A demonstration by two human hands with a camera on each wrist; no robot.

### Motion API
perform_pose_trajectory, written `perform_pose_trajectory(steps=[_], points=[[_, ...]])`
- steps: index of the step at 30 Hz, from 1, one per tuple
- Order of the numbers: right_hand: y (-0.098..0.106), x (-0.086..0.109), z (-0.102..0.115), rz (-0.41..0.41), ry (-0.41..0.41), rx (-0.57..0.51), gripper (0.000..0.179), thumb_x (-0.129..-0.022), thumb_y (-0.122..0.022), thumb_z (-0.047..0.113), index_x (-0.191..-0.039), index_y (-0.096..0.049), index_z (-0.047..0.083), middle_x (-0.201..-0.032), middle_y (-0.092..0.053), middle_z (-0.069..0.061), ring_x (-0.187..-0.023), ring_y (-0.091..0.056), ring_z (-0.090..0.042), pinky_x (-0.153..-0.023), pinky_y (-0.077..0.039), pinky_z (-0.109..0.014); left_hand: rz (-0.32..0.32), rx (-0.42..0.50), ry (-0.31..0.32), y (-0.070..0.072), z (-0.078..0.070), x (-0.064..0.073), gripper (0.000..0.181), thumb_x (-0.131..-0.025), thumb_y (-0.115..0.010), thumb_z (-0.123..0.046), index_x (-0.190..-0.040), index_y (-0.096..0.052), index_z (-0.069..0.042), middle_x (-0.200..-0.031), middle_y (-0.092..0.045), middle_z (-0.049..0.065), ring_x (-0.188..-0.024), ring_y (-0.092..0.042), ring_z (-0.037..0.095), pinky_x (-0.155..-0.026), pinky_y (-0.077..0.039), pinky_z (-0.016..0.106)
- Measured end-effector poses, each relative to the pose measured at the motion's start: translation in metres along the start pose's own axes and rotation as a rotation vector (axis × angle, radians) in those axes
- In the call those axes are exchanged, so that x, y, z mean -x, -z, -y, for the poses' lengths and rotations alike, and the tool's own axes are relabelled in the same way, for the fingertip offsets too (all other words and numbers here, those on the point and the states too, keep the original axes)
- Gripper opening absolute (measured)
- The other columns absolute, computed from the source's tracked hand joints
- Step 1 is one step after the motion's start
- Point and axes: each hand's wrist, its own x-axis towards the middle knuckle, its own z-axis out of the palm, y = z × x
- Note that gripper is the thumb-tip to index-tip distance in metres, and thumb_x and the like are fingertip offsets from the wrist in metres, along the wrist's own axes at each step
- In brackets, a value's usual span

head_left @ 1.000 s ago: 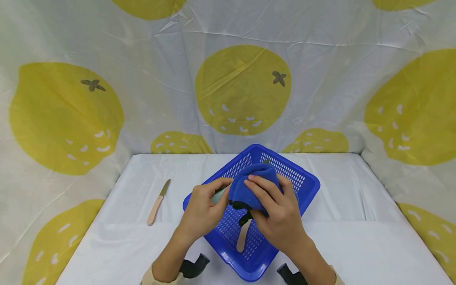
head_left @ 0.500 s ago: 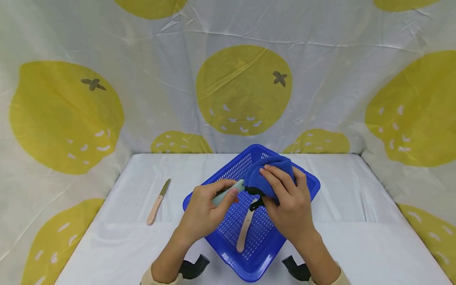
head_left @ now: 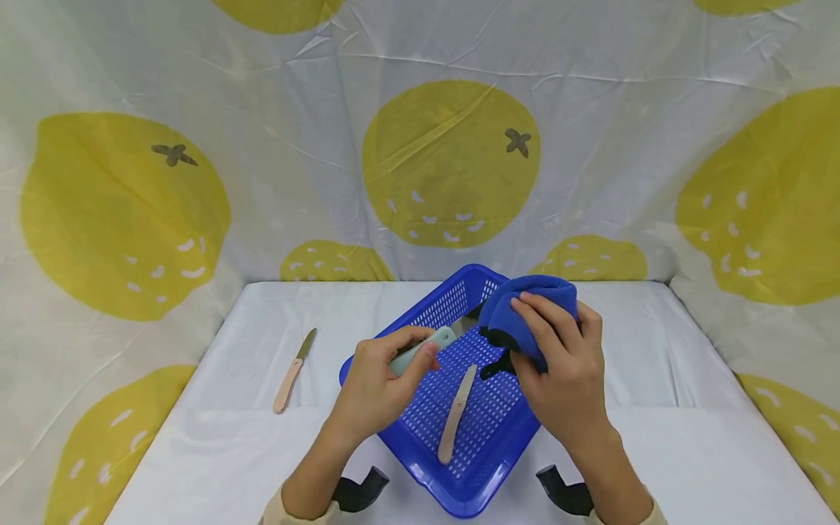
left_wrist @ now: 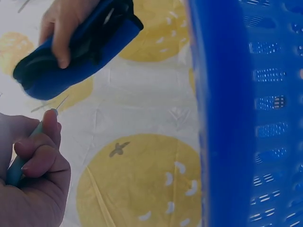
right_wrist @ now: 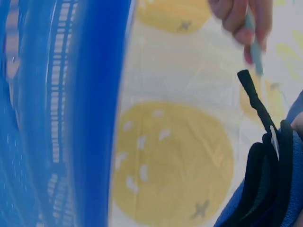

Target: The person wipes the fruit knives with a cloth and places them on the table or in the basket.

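Over the blue basket (head_left: 453, 496), my left hand (head_left: 375, 383) grips a paring knife (head_left: 423, 350) by its mint-green handle, the blade pointing up and right. My right hand (head_left: 566, 368) holds a folded blue cloth (head_left: 525, 321) with black edging and a dangling black strap (head_left: 497, 366). The cloth's left side lies close by the blade tip in the head view. In the left wrist view the cloth (left_wrist: 85, 71) is above the knife, apart from it. Inside the basket lies a second knife (head_left: 453, 426) with a pale pink handle.
Another pink-handled knife (head_left: 293, 372) rests on the white tablecloth (head_left: 216, 445) left of the basket. A lemon-print curtain (head_left: 453, 164) rises behind the table. Black curved mounts (head_left: 361, 490) sit at both wrists.
My right hand has moved right with the cloth, drawing it off the knife, so the mint handle's end and then the blade came into sight. My left hand has stayed nearly in place.
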Motion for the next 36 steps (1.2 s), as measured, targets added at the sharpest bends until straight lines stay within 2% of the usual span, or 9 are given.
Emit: perform_pose_trajectory(steps=[4, 7, 10, 15, 19, 26, 32, 34, 36], points=[[-0.006, 0.001, 0.023, 0.061, 0.074, -0.038, 0.035, -0.105, -0.057, 0.029, -0.127, -0.072, 0.007, -0.131, -0.069, -0.013, -0.117, -0.053, -0.048, -0.106, -0.042, -0.043, -0.009, -0.002, -0.018, -0.002, 0.001, -0.001, 0.016, -0.104, -0.063, -0.021, -0.115, -0.073, -0.016, -0.086, -0.073, -0.005, -0.068, -0.065, 0.008, -0.056, -0.056, 0.027], [-0.012, 0.003, 0.035, 0.105, 0.103, -0.066, 0.036, -0.107, -0.054, 0.031, -0.129, -0.071, 0.008, -0.132, -0.068, -0.011, -0.117, -0.053, -0.045, -0.107, -0.042, -0.041, -0.015, -0.001, -0.044, -0.003, 0.002, -0.001, 0.017, -0.103, -0.064, -0.016, -0.116, -0.074, -0.014, -0.091, -0.075, -0.002, -0.069, -0.066, 0.007, -0.059, -0.058, 0.027], [-0.015, 0.004, 0.038, 0.117, 0.112, -0.079, 0.036, -0.107, -0.053, 0.029, -0.129, -0.071, 0.008, -0.131, -0.069, -0.011, -0.117, -0.053, -0.043, -0.106, -0.042, -0.04, -0.017, -0.004, -0.07, -0.004, 0.001, -0.001, 0.018, -0.101, -0.064, -0.01, -0.116, -0.074, -0.011, -0.091, -0.075, 0.0, -0.066, -0.064, 0.006, -0.056, -0.057, 0.027], [-0.017, 0.005, 0.035, 0.11, 0.095, -0.072, 0.035, -0.107, -0.052, 0.029, -0.128, -0.071, 0.009, -0.13, -0.069, -0.01, -0.116, -0.055, -0.044, -0.106, -0.043, -0.043, -0.02, -0.028, -0.11, -0.004, 0.001, -0.001, 0.021, -0.099, -0.063, -0.006, -0.117, -0.074, -0.008, -0.09, -0.075, 0.001, -0.065, -0.064, 0.005, -0.055, -0.057, 0.025], [-0.018, 0.006, 0.031, 0.115, 0.085, -0.053, 0.036, -0.106, -0.051, 0.03, -0.129, -0.071, 0.01, -0.131, -0.069, -0.009, -0.116, -0.055, -0.043, -0.103, -0.045, -0.045, -0.026, -0.049, -0.141, -0.004, 0.002, -0.001, 0.021, -0.098, -0.064, -0.006, -0.116, -0.074, -0.007, -0.094, -0.076, 0.002, -0.071, -0.067, 0.005, -0.06, -0.059, 0.025], [-0.017, 0.006, 0.024, 0.11, 0.072, -0.035, 0.035, -0.105, -0.055, 0.03, -0.13, -0.07, 0.011, -0.132, -0.069, -0.009, -0.118, -0.055, -0.044, -0.098, -0.048, -0.053, -0.009, -0.024, -0.142, -0.002, 0.002, -0.001, 0.017, -0.101, -0.063, -0.01, -0.116, -0.073, -0.01, -0.089, -0.075, -0.001, -0.071, -0.069, 0.006, -0.061, -0.059, 0.025], [-0.013, 0.004, 0.012, 0.102, 0.05, -0.026, 0.041, -0.088, -0.073, 0.013, -0.129, -0.07, 0.008, -0.132, -0.069, -0.012, -0.122, -0.055, -0.047, -0.1, -0.043, -0.055, 0.007, -0.016, -0.125, -0.003, 0.001, -0.002, 0.014, -0.103, -0.063, -0.016, -0.112, -0.073, -0.013, -0.085, -0.074, -0.004, -0.069, -0.067, 0.009, -0.056, -0.055, 0.025], [-0.011, 0.003, 0.006, 0.098, 0.027, -0.022, 0.046, -0.083, -0.075, 0.007, -0.129, -0.07, 0.008, -0.132, -0.068, -0.012, -0.121, -0.054, -0.047, -0.099, -0.043, -0.054, 0.013, -0.016, -0.115, -0.003, 0.002, -0.002, 0.014, -0.103, -0.063, -0.017, -0.112, -0.073, -0.014, -0.085, -0.074, -0.005, -0.068, -0.065, 0.008, -0.054, -0.054, 0.025], [-0.007, 0.002, 0.0, 0.09, -0.007, -0.019, 0.046, -0.083, -0.073, 0.005, -0.13, -0.07, 0.008, -0.133, -0.068, -0.012, -0.121, -0.053, -0.047, -0.099, -0.044, -0.053, 0.019, -0.018, -0.103, -0.003, 0.002, -0.001, 0.013, -0.103, -0.064, -0.018, -0.112, -0.073, -0.014, -0.084, -0.074, -0.005, -0.067, -0.063, 0.005, -0.052, -0.052, 0.025]])
